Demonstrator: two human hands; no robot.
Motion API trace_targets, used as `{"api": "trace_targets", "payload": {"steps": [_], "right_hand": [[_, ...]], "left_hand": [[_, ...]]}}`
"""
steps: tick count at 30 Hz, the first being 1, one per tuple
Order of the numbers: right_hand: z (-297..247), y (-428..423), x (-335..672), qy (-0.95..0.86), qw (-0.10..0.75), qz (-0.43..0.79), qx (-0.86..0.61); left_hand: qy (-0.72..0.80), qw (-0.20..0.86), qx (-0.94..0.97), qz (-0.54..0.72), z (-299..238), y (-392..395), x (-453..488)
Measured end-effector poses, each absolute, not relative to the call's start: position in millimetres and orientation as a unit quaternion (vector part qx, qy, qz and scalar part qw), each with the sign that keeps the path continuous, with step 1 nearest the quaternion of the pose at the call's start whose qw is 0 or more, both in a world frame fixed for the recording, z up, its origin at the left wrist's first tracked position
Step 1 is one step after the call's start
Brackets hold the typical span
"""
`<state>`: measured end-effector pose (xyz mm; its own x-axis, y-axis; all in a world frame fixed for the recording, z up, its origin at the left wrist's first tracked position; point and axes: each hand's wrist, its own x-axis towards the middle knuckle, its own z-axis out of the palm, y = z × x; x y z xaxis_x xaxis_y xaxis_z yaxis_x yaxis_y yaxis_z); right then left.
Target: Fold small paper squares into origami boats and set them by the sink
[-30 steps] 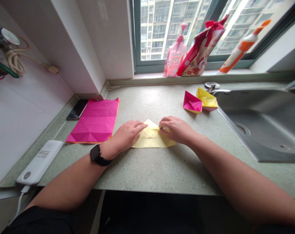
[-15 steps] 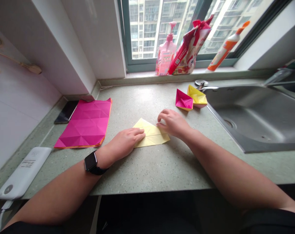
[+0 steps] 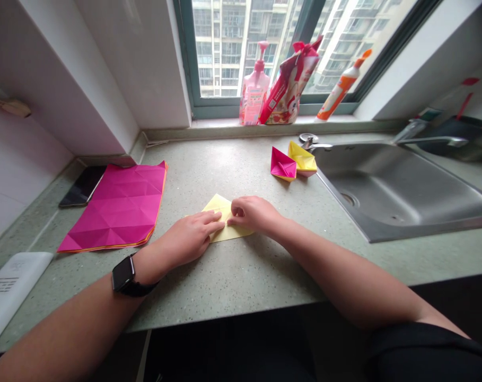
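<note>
A folded yellow paper (image 3: pixel 220 209) lies flat on the green speckled counter (image 3: pixel 244 270), in the middle. My left hand (image 3: pixel 185 239), with a black watch on its wrist, rests on the paper's left part with fingers stretched flat, pressing it down. My right hand (image 3: pixel 252 213) lies on the paper's right part, fingers curled together and pressing on a fold. The two hands almost touch. Much of the paper is hidden under them.
A stack of creased pink paper (image 3: pixel 119 207) lies at left beside a dark phone (image 3: pixel 81 187). Two folded paper boats, pink (image 3: pixel 282 164) and yellow (image 3: pixel 303 158), sit by the steel sink (image 3: pixel 395 185). A white power bank (image 3: pixel 8 289) lies far left. Bottles and a bag (image 3: pixel 288 85) stand on the sill.
My right hand has slid left across the yellow paper until it meets the left hand, and more of the paper is covered. The view has swung to the right.
</note>
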<state>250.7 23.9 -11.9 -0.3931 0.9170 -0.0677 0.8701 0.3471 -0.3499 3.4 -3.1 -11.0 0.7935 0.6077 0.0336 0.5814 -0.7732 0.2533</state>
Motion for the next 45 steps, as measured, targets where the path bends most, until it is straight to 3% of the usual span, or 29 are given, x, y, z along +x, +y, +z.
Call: {"api": "trace_targets", "payload": {"steps": [19,23,27,29,36,45], "right_hand": [[19.7,43.3,298.9,-0.748,-0.118,0.18,-0.628],[24.1,46.9,311.1,-0.761,-0.063,0.223,-0.605],[20.1,51.4,316.1,-0.767,0.183,0.238,-0.567],[13.1,50.7,310.3,-0.783,0.26,0.211,-0.524],[-12.8,32.7,272.8,-0.889,0.134,0.221,-0.377],[-20.4,25.8,263.5,-0.892,0.118,0.206,-0.384]], "left_hand": [[0.322,0.118,0.937,0.073,-11.4,-2.8,3.5],[0.316,0.12,0.938,0.078,-14.0,-2.7,1.8],[0.309,0.123,0.94,0.073,-12.6,-3.0,1.0],[0.309,0.124,0.94,0.074,-9.9,-3.3,1.2],[0.305,0.158,0.935,0.086,-3.6,-2.7,4.3],[0.335,0.122,0.933,0.056,-1.6,-2.7,0.8]]}}
